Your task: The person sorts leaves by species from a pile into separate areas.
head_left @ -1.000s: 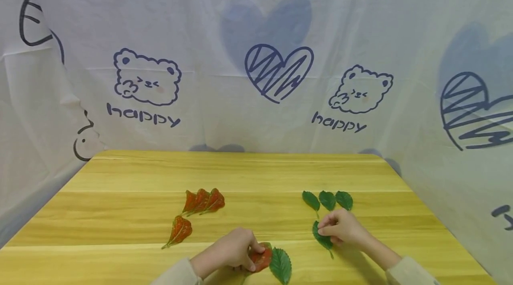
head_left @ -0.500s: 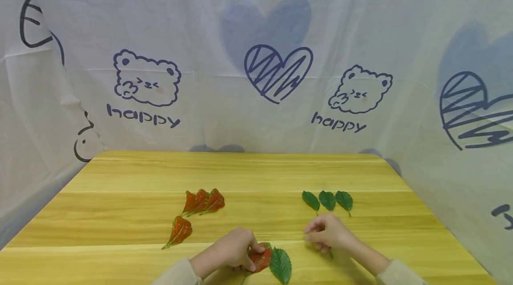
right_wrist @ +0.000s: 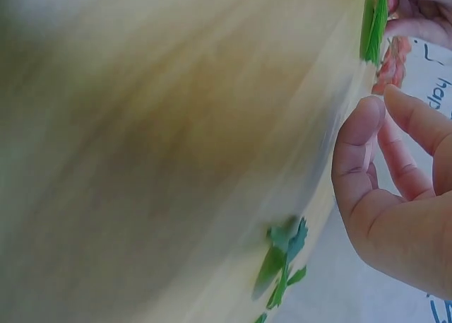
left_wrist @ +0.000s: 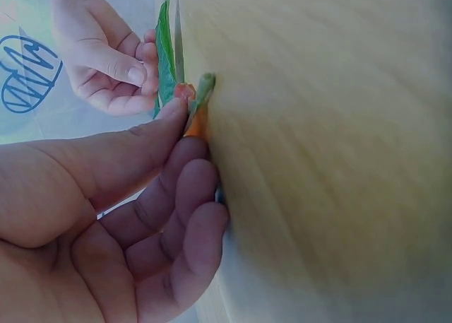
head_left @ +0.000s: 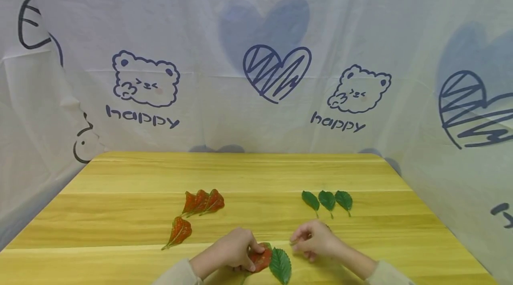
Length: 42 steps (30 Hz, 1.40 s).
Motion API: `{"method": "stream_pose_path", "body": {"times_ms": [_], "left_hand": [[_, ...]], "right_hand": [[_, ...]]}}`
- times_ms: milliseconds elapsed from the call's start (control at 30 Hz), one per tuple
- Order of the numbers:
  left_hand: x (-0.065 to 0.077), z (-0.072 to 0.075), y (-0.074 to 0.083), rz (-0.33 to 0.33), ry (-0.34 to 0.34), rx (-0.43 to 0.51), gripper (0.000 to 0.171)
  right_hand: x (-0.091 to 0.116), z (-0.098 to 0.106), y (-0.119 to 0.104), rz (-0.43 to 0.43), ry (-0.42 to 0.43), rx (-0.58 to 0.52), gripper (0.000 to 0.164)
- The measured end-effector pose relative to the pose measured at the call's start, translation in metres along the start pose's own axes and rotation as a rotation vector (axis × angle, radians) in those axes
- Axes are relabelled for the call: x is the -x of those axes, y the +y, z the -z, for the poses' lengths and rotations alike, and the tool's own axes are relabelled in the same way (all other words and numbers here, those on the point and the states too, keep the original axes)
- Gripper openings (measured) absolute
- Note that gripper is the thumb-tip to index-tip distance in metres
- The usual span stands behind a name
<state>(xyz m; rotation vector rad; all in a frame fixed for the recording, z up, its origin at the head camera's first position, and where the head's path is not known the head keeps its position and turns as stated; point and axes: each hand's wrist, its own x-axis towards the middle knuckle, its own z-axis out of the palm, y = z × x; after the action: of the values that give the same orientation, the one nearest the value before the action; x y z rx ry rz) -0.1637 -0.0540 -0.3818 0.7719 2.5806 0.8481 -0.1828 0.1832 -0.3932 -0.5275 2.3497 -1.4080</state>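
Note:
My left hand pinches a red leaf between thumb and fingers, low over the table. In the left wrist view, the thumb and curled fingers close around its reddish edge and stem. A green leaf with a toothed edge lies just right of the red one, overlapping it in the head view. My right hand hovers to the right of that leaf, fingers loosely bent. The right wrist view shows a gap between thumb and fingertips, with nothing held. Beneath the right hand, most of another green leaf is hidden.
Three red leaves overlap in a row at the left on the wooden table, with a single red leaf in front. Three green leaves lie in a row at the right. A printed cloth hangs behind.
My right hand has let go of the green leaf in front of the right row and moved left toward the left hand. The left hand stays in place on the red leaf.

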Motion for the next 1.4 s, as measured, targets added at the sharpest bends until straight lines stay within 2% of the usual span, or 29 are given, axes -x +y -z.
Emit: {"method": "stream_pose_path", "body": {"times_ms": [533,967,1400], "left_hand": [[-0.001,-0.001,-0.001,0.018,-0.001,0.018,0.037],[-0.001,-0.001,0.0,0.027,-0.002,0.016,0.036],[-0.001,-0.001,-0.002,0.036,-0.007,0.049,0.037]], "right_hand": [[-0.004,-0.018,-0.007,0.005,-0.098,-0.05,0.011],[-0.007,-0.02,-0.01,0.006,-0.159,0.018,0.01],[-0.012,-0.022,-0.011,0.003,-0.168,0.078,0.013]]}}
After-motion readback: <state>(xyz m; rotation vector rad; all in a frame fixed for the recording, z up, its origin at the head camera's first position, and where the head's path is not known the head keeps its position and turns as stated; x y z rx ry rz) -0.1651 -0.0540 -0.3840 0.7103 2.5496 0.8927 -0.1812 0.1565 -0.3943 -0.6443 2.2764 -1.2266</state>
